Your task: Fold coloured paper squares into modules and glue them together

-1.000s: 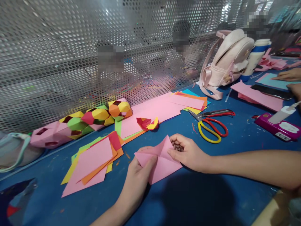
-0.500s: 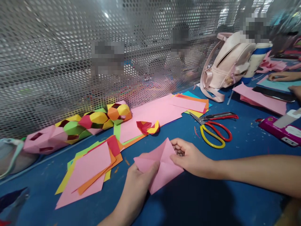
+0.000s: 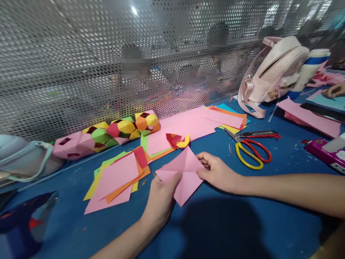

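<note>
A creased square of pink paper (image 3: 185, 187) is held above the blue table. My left hand (image 3: 163, 192) grips it at the left side, thumb on top near the middle crease. At the right corner my right hand (image 3: 215, 169) pinches the same sheet between thumb and curled fingers. Just beyond the paper lies a small folded red and yellow paper piece (image 3: 176, 141). A fanned stack of coloured paper (image 3: 118, 176) rests left of my left hand. Scissors (image 3: 249, 154) with red and yellow handles lie beyond my right hand.
Joined folded-paper balls (image 3: 102, 138) line the perforated metal screen (image 3: 81, 90). Large pink sheets (image 3: 185, 124) lie beside them. A pink backpack (image 3: 277, 72) and a tumbler (image 3: 309, 73) stand at back right. Another person's hand (image 3: 336, 90) is at the right edge, above a purple tool (image 3: 323, 151).
The view has shifted left, so the surroundings sit further right. The pink paper has turned slightly and its creases show flatter. Both hands keep their hold on it.
</note>
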Action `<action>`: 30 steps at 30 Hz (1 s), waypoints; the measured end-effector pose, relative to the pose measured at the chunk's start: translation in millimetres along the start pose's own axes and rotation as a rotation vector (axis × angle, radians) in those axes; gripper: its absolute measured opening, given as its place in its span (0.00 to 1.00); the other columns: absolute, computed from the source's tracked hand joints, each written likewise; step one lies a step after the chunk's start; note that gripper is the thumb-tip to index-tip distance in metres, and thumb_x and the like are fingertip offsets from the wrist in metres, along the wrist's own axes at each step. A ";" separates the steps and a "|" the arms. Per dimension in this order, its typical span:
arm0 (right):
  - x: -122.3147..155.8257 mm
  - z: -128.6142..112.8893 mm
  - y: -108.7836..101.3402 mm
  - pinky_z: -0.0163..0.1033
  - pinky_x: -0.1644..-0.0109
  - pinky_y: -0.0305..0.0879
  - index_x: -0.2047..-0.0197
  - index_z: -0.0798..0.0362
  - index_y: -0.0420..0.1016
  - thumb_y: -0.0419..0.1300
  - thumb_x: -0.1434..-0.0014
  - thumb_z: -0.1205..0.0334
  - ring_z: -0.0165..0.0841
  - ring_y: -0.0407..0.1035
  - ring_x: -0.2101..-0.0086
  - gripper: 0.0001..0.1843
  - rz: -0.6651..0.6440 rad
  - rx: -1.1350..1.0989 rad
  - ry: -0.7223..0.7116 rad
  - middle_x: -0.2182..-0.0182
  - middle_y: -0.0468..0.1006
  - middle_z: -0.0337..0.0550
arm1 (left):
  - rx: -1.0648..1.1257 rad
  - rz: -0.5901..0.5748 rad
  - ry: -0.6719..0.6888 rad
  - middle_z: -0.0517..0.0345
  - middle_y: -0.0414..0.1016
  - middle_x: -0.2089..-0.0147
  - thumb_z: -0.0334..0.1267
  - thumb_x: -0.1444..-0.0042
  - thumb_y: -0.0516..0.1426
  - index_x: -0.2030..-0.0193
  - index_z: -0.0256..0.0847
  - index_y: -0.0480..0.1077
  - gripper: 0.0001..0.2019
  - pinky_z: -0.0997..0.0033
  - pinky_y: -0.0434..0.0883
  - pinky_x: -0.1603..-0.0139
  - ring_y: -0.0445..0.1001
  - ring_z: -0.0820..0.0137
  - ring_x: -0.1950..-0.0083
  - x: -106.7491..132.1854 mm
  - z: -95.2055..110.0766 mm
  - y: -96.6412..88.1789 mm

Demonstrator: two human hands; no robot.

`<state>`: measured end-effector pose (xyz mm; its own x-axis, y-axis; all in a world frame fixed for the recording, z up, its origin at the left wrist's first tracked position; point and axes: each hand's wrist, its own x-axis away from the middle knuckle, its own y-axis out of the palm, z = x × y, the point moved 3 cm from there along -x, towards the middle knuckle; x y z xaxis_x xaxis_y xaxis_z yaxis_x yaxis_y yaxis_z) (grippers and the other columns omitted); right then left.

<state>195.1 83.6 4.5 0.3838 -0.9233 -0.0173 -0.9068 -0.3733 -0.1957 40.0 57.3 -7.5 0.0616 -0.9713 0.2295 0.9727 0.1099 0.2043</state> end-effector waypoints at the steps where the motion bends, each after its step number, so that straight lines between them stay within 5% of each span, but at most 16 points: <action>1: -4.4 -0.2 0.6 0.32 0.67 0.60 0.61 0.55 0.65 0.53 0.50 0.74 0.25 0.64 0.71 0.12 0.000 -0.008 -0.007 0.71 0.69 0.35 | 0.004 0.010 0.012 0.49 0.79 0.62 0.40 0.53 0.62 0.54 0.32 0.70 0.20 0.64 0.73 0.62 0.77 0.59 0.62 -0.6 0.5 -0.9; 13: -13.7 -1.5 7.9 0.37 0.63 0.66 0.61 0.58 0.70 0.58 0.49 0.66 0.35 0.70 0.63 0.10 0.047 -0.036 -0.029 0.63 0.76 0.44 | -0.224 -0.037 0.046 0.52 0.78 0.59 0.40 0.51 0.60 0.54 0.36 0.70 0.17 0.67 0.72 0.59 0.75 0.62 0.58 -3.5 4.1 -0.6; 21: -9.1 -2.0 10.1 0.34 0.68 0.64 0.64 0.58 0.68 0.59 0.50 0.64 0.29 0.65 0.71 0.09 0.036 -0.175 -0.015 0.70 0.72 0.40 | -0.222 -0.043 0.075 0.52 0.77 0.58 0.38 0.50 0.59 0.56 0.38 0.71 0.14 0.68 0.71 0.59 0.74 0.62 0.58 -2.0 5.0 0.6; 30: -2.3 -5.9 11.7 0.29 0.72 0.57 0.69 0.56 0.67 0.58 0.48 0.64 0.25 0.59 0.74 0.04 0.038 -0.060 -0.093 0.75 0.67 0.34 | -0.160 0.024 0.049 0.61 0.72 0.69 0.37 0.54 0.61 0.64 0.38 0.69 0.10 0.76 0.69 0.69 0.71 0.71 0.68 -0.6 4.3 -0.3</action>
<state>182.6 80.9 8.0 0.3610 -0.9254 -0.1151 -0.9288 -0.3457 -0.1337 38.7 58.8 -3.6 0.0921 -0.9785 0.1847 0.9938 0.1019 0.0443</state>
